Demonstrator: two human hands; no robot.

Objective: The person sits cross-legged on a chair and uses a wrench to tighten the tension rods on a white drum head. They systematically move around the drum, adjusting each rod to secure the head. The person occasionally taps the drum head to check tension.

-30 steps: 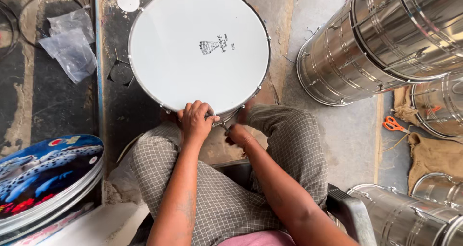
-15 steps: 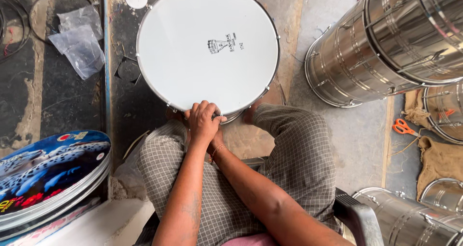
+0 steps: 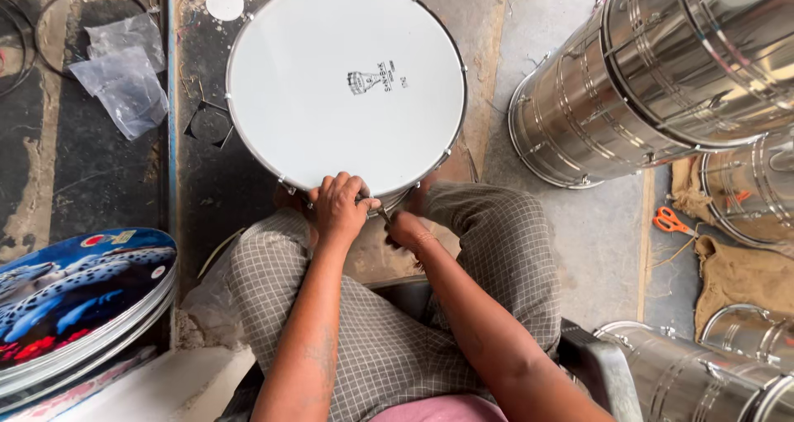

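Seated, checked trousers in foreground | left hand (image 3: 341, 208) curled over near rim of white-headed drum (image 3: 346, 83), fingers closed on it | right hand (image 3: 407, 227) just beside, fingers closed around a small tool, kind unclear | printed drumheads (image 3: 78, 294) stacked left | steel drum shells (image 3: 662, 74) and orange scissors (image 3: 672, 221) right | plastic bag (image 3: 124, 83) far left on floor

A round drum (image 3: 346, 87) with a smooth white head, a small dark emblem near its middle and a thin metal rim lies face up on the floor, its near edge between the person's knees.
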